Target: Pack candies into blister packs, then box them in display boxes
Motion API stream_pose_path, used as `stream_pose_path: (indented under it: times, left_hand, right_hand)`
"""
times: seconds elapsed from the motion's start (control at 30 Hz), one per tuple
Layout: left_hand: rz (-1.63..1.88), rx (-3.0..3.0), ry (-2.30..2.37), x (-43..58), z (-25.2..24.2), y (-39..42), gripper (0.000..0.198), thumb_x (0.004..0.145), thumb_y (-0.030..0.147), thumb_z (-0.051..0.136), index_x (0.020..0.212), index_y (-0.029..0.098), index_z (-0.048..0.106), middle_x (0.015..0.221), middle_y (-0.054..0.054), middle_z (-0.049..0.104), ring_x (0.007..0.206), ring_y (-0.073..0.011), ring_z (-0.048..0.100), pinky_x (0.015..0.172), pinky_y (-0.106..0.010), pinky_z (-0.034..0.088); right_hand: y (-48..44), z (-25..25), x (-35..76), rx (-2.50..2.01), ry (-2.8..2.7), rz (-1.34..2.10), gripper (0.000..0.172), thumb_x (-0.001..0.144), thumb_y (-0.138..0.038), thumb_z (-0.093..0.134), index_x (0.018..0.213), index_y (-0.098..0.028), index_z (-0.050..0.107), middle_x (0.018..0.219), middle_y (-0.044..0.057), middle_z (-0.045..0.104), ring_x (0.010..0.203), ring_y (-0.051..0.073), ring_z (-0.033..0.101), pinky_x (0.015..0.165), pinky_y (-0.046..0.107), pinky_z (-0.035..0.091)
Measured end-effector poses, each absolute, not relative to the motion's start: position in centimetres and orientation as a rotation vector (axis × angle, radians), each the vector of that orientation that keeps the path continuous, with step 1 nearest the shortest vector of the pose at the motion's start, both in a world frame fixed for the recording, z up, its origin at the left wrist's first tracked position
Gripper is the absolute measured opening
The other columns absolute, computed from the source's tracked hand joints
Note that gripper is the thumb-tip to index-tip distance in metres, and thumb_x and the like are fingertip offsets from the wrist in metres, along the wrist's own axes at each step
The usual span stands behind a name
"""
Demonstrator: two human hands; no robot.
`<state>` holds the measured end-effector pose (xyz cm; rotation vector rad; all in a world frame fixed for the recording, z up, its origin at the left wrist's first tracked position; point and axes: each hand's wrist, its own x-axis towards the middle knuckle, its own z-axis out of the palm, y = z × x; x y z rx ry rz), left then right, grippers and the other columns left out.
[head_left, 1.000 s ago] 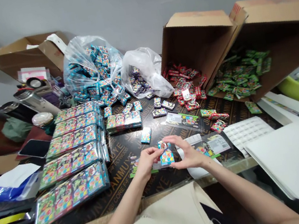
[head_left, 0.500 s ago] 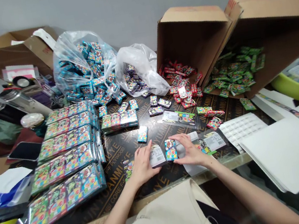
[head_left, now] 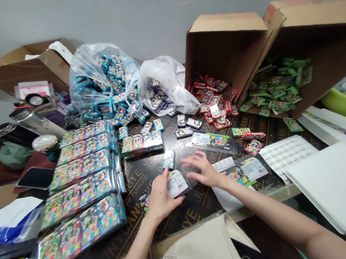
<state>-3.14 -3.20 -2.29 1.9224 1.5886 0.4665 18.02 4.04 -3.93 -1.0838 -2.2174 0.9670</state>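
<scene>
My left hand (head_left: 161, 196) lies over a clear plastic packet with a printed barcode card (head_left: 177, 183). Its fingers are stretched out and partly cover the packet. Just beyond its index fingertip stands a small blue candy box (head_left: 169, 160); I cannot tell if they touch. My right hand (head_left: 202, 169) hovers to the right of the packet, fingers apart and nothing in them. Near its wrist lie more printed clear packets (head_left: 254, 169). Another printed packet (head_left: 211, 140) lies beyond its fingers.
Filled four-box packs (head_left: 81, 235) are stacked at left, with one short stack (head_left: 142, 143) mid-table. Behind are a bag of blue boxes (head_left: 104, 83), a bag of purple boxes (head_left: 163, 84), and cartons of red boxes (head_left: 208, 86) and green boxes (head_left: 280, 85). White sheets (head_left: 345, 189) lie right.
My right hand has opened and drawn away from the small blue box it held upright; that box no longer shows. My left hand stays over the packet. The view has tilted slightly.
</scene>
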Motion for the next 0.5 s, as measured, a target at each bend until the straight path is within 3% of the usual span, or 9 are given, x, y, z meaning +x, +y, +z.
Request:
stream_pose_path:
  times: [0.07,0.17,0.33,0.5]
  left_hand:
    - [0.437,1.923,1.59,-3.2,-2.6,-3.5,0.101,0.059,0.029,0.068,0.14,0.021,0.009,0.122,-0.01,0.046,0.111,-0.0266,0.043,0.095,-0.041,0.031]
    - [0.346,1.961,1.54,-3.3,-3.1,-4.3,0.099,0.055,0.026,0.07,0.138,0.023,0.017,0.122,-0.009,0.047,0.112,-0.0267,0.042,0.098,-0.043,0.028]
    - [0.378,1.835,1.609,-3.4,-3.3,-4.2,0.089,0.044,0.036,0.079,0.125,0.024,0.045,0.118,-0.01,0.052,0.112,-0.0308,0.043,0.101,-0.051,0.023]
    - [0.995,0.971,1.58,-1.9,-2.4,-1.2,0.056,0.068,0.045,0.064,0.116,0.018,0.053,0.106,-0.01,0.061,0.098,-0.0219,0.057,0.088,-0.038,0.042]
  right_hand:
    - [7.8,-5.1,17.5,-1.32,-2.163,0.765,0.048,0.078,-0.034,0.055,0.123,-0.025,0.045,0.121,0.009,0.052,0.115,0.026,0.041,0.098,0.046,0.02]
    - [13.9,-6.8,17.3,-1.546,-2.26,0.625,0.059,0.071,-0.023,0.057,0.127,-0.019,0.041,0.13,0.014,0.041,0.123,0.032,0.028,0.096,0.049,0.019]
    - [18.4,-6.7,16.7,-1.475,-2.339,0.653,0.051,0.067,-0.014,0.056,0.117,-0.014,0.05,0.106,0.014,0.055,0.106,0.029,0.045,0.095,0.049,0.022]
    - [12.1,-4.0,14.6,-1.239,-2.213,0.791,0.049,0.068,-0.019,0.058,0.116,-0.016,0.047,0.105,0.008,0.05,0.094,0.019,0.051,0.084,0.031,0.041]
